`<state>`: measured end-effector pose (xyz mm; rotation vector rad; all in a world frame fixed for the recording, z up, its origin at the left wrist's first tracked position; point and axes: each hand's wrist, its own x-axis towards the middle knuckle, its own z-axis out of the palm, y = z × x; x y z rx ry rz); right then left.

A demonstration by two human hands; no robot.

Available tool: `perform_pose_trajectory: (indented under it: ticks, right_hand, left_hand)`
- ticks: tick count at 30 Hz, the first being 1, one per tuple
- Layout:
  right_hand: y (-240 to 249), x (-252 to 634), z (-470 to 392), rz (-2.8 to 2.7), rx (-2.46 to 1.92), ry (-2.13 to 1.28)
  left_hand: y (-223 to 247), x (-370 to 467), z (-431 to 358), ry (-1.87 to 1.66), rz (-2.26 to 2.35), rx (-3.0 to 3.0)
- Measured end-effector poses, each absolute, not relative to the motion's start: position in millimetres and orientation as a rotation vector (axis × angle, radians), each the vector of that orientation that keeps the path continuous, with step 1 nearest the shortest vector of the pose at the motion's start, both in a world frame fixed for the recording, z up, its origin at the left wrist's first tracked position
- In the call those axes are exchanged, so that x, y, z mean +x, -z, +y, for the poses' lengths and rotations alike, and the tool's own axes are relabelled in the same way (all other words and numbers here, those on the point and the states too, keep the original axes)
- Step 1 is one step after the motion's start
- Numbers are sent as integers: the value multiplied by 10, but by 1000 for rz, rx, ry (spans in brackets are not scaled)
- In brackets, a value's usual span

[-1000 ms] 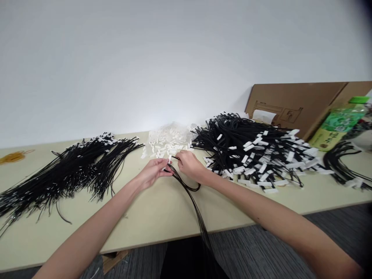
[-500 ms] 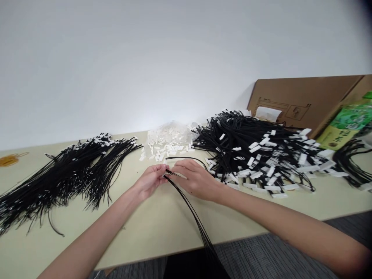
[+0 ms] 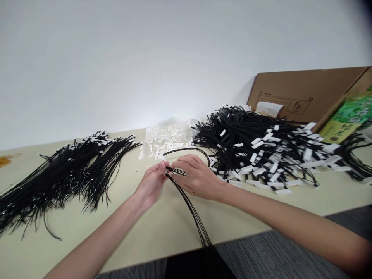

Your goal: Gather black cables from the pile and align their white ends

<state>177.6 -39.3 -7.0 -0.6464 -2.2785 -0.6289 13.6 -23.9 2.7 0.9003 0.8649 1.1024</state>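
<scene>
Several thin black cords (image 3: 188, 203) were gathered in one bundle, and their upper ends were pinched at the fingertips of the left hand (image 3: 151, 185), the grip narrowed tight around them. From that pinch the bundle's long axis was run toward five o'clock, down across the surface (image 3: 151, 228) and off its near edge. The right hand (image 3: 197, 177) was laid just at three o'clock of the pinch, touching the same cord ends, its fingers curled lightly over them; how firmly it was closed could not be told. One cord (image 3: 188, 150) was seen arched from the pinch over the top of the right hand toward two o'clock. The loose white tags (image 3: 167, 141) were heaped at twelve o'clock of both hands, nearer the right one by a shade. The tagged cord pile (image 3: 261, 151) was spread at two o'clock, close to the right hand, and the untagged cord pile (image 3: 66, 174) at nine o'clock, well apart from the left.
</scene>
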Motion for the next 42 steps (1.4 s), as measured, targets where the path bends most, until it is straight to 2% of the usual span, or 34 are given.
perform_pose_trajectory:
  ticks: [10, 19, 22, 28, 31, 35, 38, 42]
  right_hand:
    - [88, 1776, -383, -2132, -536, 732]
    - [92, 1776, -370, -2115, -455, 632]
    - [29, 1754, -433, -2074, -454, 296]
    - [-229, 1827, -567, -1517, -601, -835]
    - [-404, 2004, -533, -1173, -561, -1029]
    - [-596, 2249, -488, -1039, -617, -847]
    - [-612, 2312, -562, -1160, -737, -463]
    - [-459, 2209, -769, -1643, -892, 83]
  left_hand:
    - [-107, 211, -402, -1058, 750, 811]
    - [-112, 197, -443, -1021, 718, 841]
    - [-109, 191, -435, -1031, 742, 864]
    - [7, 179, -361, -1086, 839, 837]
    - [59, 194, -368, -1085, 864, 832]
    - [71, 215, -410, -1073, 839, 853]
    - [64, 221, -432, -1057, 812, 866]
    - [56, 230, -458, -985, 753, 874]
